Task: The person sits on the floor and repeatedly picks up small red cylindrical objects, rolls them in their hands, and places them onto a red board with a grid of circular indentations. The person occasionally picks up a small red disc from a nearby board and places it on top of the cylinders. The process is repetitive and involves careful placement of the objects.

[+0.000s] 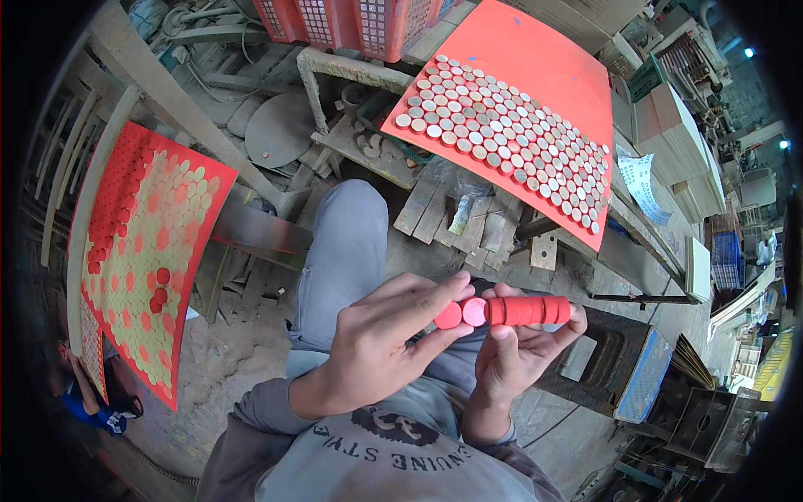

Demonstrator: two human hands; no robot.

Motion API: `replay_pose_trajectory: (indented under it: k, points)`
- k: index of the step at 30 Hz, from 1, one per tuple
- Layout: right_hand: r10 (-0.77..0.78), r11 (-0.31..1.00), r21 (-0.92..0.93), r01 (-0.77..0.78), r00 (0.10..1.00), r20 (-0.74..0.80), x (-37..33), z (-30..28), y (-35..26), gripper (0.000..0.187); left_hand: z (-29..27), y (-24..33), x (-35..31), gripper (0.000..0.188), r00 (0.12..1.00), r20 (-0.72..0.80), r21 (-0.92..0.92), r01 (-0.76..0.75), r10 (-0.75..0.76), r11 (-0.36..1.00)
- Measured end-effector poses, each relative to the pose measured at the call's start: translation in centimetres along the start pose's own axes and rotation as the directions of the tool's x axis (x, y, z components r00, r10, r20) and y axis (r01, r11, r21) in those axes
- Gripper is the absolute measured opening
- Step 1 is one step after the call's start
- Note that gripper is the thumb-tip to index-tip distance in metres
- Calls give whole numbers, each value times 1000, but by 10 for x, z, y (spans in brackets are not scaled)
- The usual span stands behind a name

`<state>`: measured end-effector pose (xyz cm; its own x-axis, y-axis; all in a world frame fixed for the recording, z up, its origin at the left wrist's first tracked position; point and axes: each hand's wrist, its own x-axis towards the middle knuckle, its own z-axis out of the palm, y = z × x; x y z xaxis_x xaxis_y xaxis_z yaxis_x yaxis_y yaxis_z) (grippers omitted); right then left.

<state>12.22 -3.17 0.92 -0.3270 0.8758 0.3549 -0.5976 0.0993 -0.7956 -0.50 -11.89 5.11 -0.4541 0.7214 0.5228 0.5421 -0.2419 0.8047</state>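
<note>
Short row of red discs, edges turned toward the wearer [525, 310], held up in front of the chest; at its left end a paler pink round disc [474, 312], face toward the wearer, and left of that, seemingly touching, a flat red round disc [447, 315]. Right hand [520, 356] grasping the row: thumb on the near side, fingers behind, one fingertip capping the right end; the row thus lies just above the palm. Left hand [376, 330] pinching the red disc between fingers and thumb, the disc at its right-hand fingertips; which hand bears the pink one, cannot tell. Step in hand, as I judge it: gathering or dividing discs between the two hands; direction of transfer unclear. A next move would call for steady pressure on the row's ends, lest it buckle, and a light left pinch. Outward, far right: a big red sheet [527, 50] on a rough frame table [355, 71], its nearer part packed with pale-faced, red-sided discs [502, 125]. Left: a second red sheet [219, 177], tilted in view, bearing pale discs with red ones among them, a few loose red discs [162, 275] on top. Beyond, at the far edge, a red plastic lattice crate [381, 29].
</note>
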Motion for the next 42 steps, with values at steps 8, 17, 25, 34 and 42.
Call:
replay_pose_trajectory:
  k: [8, 17, 25, 34, 42]
  points:
    - [-17, 1000, 7, 18, 1000, -15, -1, 3, 0, 75, -1, 0, -1, 60, 1000, 8, -32, -11, 11, 999]
    - [-7, 999, -48, 6, 1000, -20, -2, 0, -2, 75, -2, 0, -1, 61, 1000, 17, -48, -14, 15, 999]
    - [-33, 998, -61, 31, 999, -30, -5, 0, -2, 75, -3, -3, -3, 65, 1000, -2, -61, 0, 0, 998]
    - [-10, 1000, -14, 9, 999, -39, -8, 5, -4, 69, -2, -3, -3, 65, 1000, -18, -57, 6, -7, 998]
    - [-7, 1000, -22, 5, 992, -123, -17, 5, 4, 74, 4, -8, -4, 66, 998, -54, -89, -37, 32, 995]
